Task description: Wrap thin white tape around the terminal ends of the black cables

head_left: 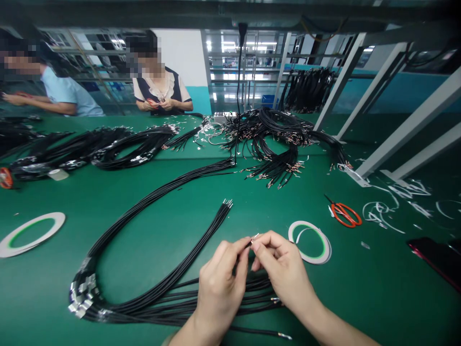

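Just left of a ring of white tape on the green workbench, our left hand and right hand pinch the metal-tipped end of a black wire. More black wires loop beneath them. Orange-handled scissors lie up and right of the ring.

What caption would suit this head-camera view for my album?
Left hand and right hand pinch a black wire above a green workbench.
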The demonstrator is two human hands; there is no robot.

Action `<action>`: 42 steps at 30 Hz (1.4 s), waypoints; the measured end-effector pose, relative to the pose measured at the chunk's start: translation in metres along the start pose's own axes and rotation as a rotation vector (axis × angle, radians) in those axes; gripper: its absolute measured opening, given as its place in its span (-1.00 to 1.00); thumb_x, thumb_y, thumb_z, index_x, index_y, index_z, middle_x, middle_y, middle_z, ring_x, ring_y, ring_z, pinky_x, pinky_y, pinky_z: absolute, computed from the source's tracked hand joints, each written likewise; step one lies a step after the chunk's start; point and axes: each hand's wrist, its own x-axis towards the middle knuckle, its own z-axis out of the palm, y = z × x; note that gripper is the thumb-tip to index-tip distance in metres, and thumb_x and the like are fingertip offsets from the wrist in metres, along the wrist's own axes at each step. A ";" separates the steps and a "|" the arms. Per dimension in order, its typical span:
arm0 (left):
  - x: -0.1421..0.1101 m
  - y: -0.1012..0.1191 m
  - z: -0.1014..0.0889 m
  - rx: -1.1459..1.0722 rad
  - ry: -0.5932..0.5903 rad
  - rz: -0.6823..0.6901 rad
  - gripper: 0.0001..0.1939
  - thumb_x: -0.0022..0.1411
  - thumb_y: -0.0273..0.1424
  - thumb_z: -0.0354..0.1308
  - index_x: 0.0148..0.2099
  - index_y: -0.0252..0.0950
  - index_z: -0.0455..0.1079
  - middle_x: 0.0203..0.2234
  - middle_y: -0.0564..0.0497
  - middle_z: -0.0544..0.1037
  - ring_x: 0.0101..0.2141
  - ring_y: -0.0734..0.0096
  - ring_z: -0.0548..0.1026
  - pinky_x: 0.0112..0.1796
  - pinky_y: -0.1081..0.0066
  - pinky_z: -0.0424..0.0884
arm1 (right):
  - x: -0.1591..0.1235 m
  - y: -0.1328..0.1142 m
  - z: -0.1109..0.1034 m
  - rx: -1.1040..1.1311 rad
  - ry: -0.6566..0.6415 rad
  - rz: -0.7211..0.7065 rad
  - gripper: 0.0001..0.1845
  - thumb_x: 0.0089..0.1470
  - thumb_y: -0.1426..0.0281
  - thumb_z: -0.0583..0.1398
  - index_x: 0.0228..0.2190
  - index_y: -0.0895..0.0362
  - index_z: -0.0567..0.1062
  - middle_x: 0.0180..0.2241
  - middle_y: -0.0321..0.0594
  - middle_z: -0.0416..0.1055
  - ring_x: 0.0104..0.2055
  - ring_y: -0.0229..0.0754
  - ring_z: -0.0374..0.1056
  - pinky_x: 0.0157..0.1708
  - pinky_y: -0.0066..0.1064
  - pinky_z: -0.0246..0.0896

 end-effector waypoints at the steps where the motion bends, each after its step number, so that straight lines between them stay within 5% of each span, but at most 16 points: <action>1: 0.000 0.000 0.000 0.002 -0.001 -0.003 -0.70 0.23 -0.60 0.09 -0.01 -0.26 0.39 -0.35 -0.02 0.54 -0.38 0.42 0.51 -0.34 0.47 0.45 | 0.000 0.000 0.000 0.003 0.000 0.001 -0.78 0.15 0.29 0.18 -0.47 0.16 0.42 -0.51 -0.33 0.37 -0.54 -0.31 0.32 -0.51 -0.49 0.22; 14: -0.001 0.000 -0.001 -0.030 -0.011 0.015 -0.63 0.24 -0.61 0.06 0.05 -0.22 0.40 -0.44 0.00 0.47 -0.47 0.46 0.44 -0.42 0.48 0.43 | 0.000 0.000 -0.001 -0.009 -0.009 0.002 -0.77 0.17 0.28 0.16 -0.45 0.15 0.43 -0.55 -0.35 0.35 -0.54 -0.30 0.34 -0.52 -0.50 0.21; 27: 0.010 -0.001 0.005 -0.665 -0.031 -0.653 -0.81 0.12 -0.34 0.24 -0.22 -0.33 0.51 -0.43 0.04 0.42 -0.50 0.49 0.49 -0.49 0.50 0.50 | 0.003 0.009 -0.002 -0.180 -0.018 -0.061 -0.78 0.21 0.27 0.11 -0.39 0.13 0.42 -0.51 -0.33 0.35 -0.53 -0.28 0.30 -0.52 -0.48 0.19; 42: 0.019 -0.003 0.005 -0.636 0.021 -0.711 -0.77 0.12 -0.26 0.25 -0.37 -0.37 0.49 -0.57 0.11 0.40 -0.67 0.68 0.25 -0.64 0.61 0.18 | 0.003 0.013 0.000 -0.208 -0.053 -0.061 -0.72 0.21 0.23 0.11 -0.41 0.17 0.46 -0.55 -0.31 0.40 -0.60 -0.30 0.29 -0.57 -0.49 0.14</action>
